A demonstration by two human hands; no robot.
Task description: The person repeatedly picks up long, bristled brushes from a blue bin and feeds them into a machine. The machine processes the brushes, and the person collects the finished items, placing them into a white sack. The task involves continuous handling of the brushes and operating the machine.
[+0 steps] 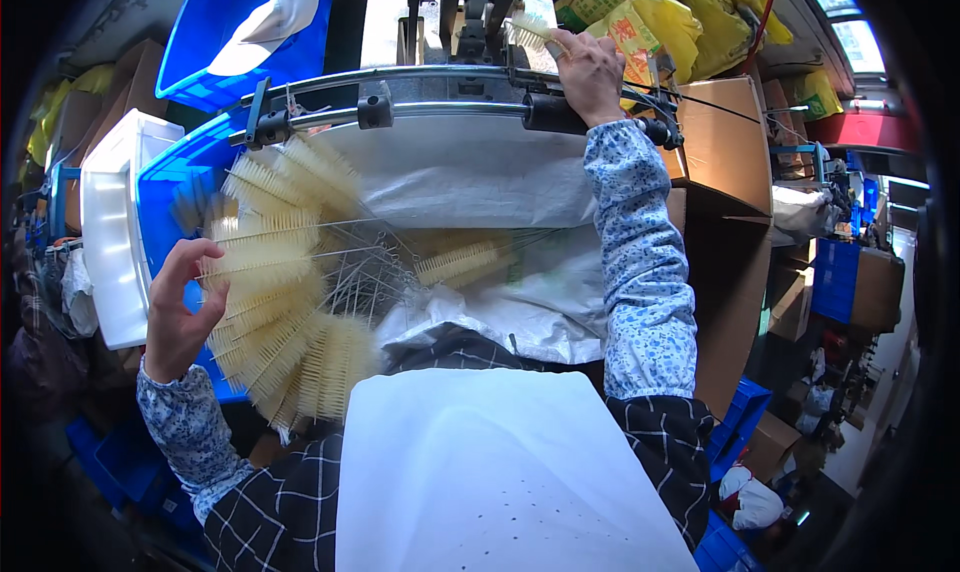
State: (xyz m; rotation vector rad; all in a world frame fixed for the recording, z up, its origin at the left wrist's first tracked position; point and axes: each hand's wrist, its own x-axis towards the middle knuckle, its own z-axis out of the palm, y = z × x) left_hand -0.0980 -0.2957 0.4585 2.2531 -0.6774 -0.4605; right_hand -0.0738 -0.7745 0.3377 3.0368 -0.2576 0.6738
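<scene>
A large fan of cream-bristled bottle brushes (pixel 275 282) with twisted wire stems lies at the left, tips outward and stems converging toward the middle. My left hand (pixel 183 307) is at its outer edge, thumb and forefinger apart around a brush tip without closing on it. My right hand (pixel 592 70) reaches far forward over the rail, its fingers closed on the end of a bottle brush (pixel 535 34) beside the machine (pixel 470 17). The grip itself is partly hidden by the back of the hand. One more brush (pixel 462 262) lies in the middle on white sheeting.
Two metal rails (pixel 450 112) with black clamps cross in front of me. A blue bin (pixel 215 82) holding a white cap (pixel 268 27) stands at the far left, above a white tray (pixel 120 232). Yellow sacks (pixel 650 27) and a cardboard box (pixel 725 142) are at the right.
</scene>
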